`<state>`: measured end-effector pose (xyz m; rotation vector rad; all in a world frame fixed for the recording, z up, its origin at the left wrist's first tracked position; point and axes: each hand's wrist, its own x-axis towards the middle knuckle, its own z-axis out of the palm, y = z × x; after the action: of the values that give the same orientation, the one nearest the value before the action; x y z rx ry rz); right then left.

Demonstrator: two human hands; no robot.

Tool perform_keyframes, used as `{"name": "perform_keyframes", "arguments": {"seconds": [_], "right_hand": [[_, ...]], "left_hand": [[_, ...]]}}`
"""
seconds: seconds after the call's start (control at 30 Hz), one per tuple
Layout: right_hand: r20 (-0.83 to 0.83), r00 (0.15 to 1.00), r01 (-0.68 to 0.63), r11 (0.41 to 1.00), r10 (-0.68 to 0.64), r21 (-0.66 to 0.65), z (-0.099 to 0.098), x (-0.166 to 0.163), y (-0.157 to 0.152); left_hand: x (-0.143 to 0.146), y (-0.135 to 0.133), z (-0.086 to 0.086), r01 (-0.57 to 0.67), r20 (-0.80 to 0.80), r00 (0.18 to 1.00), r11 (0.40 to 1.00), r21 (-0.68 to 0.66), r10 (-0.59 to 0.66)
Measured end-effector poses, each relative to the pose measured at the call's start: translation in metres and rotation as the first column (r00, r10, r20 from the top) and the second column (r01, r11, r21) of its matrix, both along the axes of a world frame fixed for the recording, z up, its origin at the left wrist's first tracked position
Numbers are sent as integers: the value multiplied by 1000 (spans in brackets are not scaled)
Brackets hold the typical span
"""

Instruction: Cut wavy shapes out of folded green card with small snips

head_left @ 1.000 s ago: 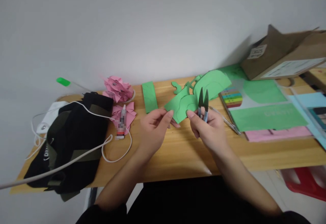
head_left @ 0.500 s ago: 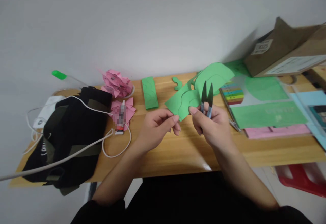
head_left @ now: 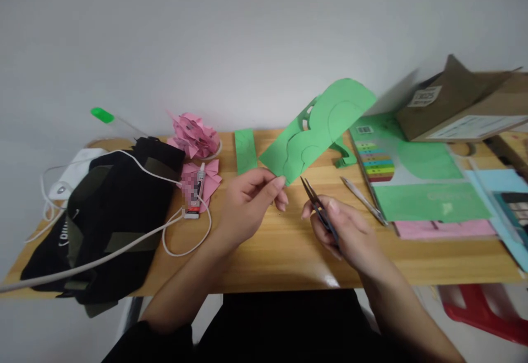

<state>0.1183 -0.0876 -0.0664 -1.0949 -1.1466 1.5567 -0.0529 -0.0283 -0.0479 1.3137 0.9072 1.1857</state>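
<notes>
My left hand (head_left: 249,201) pinches the lower corner of a long green paper sheet (head_left: 317,129) and holds it up, slanting to the upper right over the wooden table (head_left: 284,253). Curved lines and a cut-out gap show on the sheet. My right hand (head_left: 344,231) grips small dark snips (head_left: 317,209), blades slightly apart and pointing up-left just below the sheet's lower edge, not touching it.
A green paper strip (head_left: 245,150), pink folded paper flowers (head_left: 193,136), a glue tube (head_left: 194,193), a black bag (head_left: 107,214) with white cord at left. A pen (head_left: 363,201), coloured paper pack (head_left: 424,187) and cardboard box (head_left: 462,104) at right. Red stool (head_left: 487,311) below.
My left hand has lifted the green sheet off the table and raised it. My right hand has dropped away from the sheet, and the snips now tilt to the left.
</notes>
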Motion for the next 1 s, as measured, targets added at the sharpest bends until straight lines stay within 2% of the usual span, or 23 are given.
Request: {"name": "perform_keyframes", "arguments": {"seconds": [0.3,0.47,0.63,0.83,1.0], "right_hand": [[-151,986,-86,989,66,-125,8,-6,5],[-175,982,-99,982,70,-161,12,-8,7],[-150,986,-101,976,72,-195,15,-8,8],[-38,997,-81,977,75,-197,19,-9,8],[-8,997,-78,980,78,-182,21,-9,8]], "left_hand": [[6,-2,5,89,-59,994,995,38,-87],[6,-3,5,130,-75,989,990,48,-127],[6,-1,4,145,-93,986,988,49,-140],[7,-2,6,132,-107,986,991,23,-129],[5,-3,5,127,-129,984,992,22,-123]]}}
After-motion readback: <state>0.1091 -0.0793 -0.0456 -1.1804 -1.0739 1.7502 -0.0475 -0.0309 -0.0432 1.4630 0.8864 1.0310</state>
